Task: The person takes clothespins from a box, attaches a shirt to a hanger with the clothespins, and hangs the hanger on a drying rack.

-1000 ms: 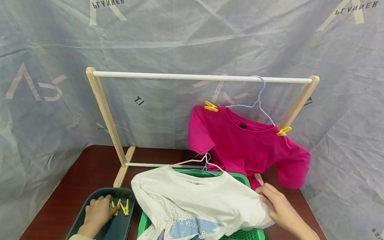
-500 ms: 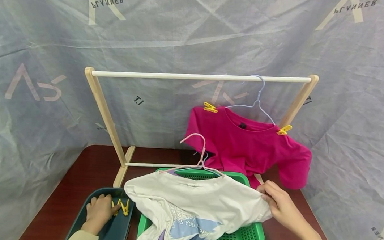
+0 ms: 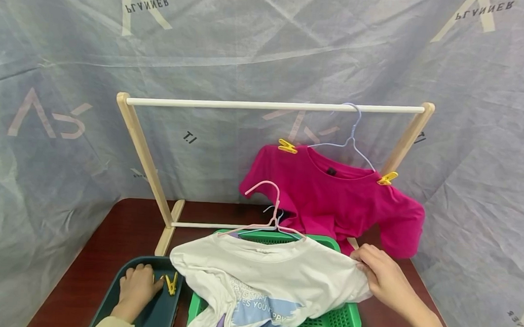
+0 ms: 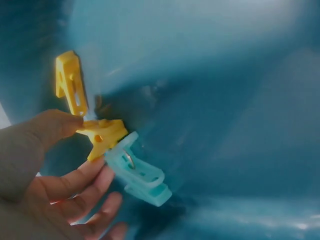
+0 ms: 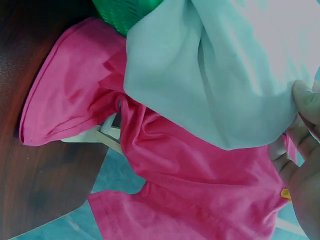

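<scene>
On the bench (image 3: 92, 258) stands a rack (image 3: 238, 104), a pink shirt (image 3: 331, 197) hanging near its right end, and in front a white shirt (image 3: 278, 273) lies over a green basket (image 3: 356, 324). Left of the basket sits a dark tray (image 3: 158, 317), the left hand (image 3: 137, 290) inside it, while the right hand (image 3: 385, 278) grasps the white shirt's sleeve and a pink hanger (image 3: 276, 204) rises at its neck. The left hand pinches a yellow peg (image 4: 102, 135), with a second yellow peg (image 4: 72, 82) and a teal peg (image 4: 137, 172) just beside.
</scene>
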Tool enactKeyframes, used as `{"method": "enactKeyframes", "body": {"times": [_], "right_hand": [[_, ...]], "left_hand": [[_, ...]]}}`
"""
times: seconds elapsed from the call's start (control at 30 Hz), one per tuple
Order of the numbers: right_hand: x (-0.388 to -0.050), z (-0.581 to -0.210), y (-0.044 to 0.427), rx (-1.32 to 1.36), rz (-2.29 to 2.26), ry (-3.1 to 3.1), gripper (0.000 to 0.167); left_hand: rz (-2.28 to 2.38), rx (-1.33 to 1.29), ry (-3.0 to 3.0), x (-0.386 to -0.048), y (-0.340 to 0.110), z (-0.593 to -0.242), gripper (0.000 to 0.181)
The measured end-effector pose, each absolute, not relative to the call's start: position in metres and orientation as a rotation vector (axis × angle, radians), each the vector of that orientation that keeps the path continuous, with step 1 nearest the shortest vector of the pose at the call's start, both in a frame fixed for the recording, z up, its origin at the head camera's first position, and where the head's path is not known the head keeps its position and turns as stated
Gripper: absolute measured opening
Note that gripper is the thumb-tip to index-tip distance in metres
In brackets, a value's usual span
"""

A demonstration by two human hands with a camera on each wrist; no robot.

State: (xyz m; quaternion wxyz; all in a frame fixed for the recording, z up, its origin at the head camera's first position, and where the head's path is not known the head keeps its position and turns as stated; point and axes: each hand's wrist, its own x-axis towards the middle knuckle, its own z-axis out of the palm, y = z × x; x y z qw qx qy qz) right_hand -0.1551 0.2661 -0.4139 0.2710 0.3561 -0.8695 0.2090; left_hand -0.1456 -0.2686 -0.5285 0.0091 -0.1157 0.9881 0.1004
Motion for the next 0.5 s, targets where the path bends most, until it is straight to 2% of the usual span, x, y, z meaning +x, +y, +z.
{"method": "enactKeyframes", "body": {"times": [0.3, 0.5], "right_hand": [[-0.1584, -0.4069, 0.2666, 0.918, 0.49, -2.32, 0.027], [-0.1617, -0.4065, 0.2682, 0.9, 0.457, -2.336, 0.029]], "left_hand": [[0.405, -0.34, 3.208, -0.1426, -0.2745, -0.5244, 0.038], [0.527, -0.39, 3.209, -0.1411, -0.277, -0.5212, 0.043]]}}
